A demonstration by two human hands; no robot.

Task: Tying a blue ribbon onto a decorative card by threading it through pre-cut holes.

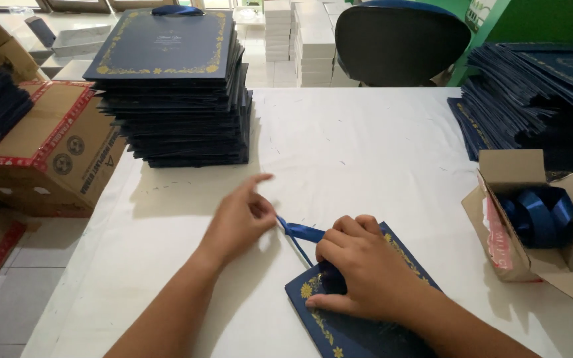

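Observation:
A dark blue folded card (pixel 359 325) with gold floral edging lies flat on the white table (pixel 366 146), near the front edge. My right hand (pixel 359 272) presses down on its upper left part, fingers curled over a blue ribbon (pixel 303 232). The ribbon runs out to the left of the card. My left hand (pixel 240 219) pinches the ribbon's free end between thumb and fingers, index finger pointing up and right. Part of the card is hidden under my right hand and forearm.
A tall stack of the same blue cards (pixel 177 93) stands at the back left. More blue cards (pixel 538 93) are piled at the right. A small open carton (pixel 538 225) holds blue ribbon rolls. Cardboard boxes (pixel 48 146) sit left of the table, a chair (pixel 399 43) behind it.

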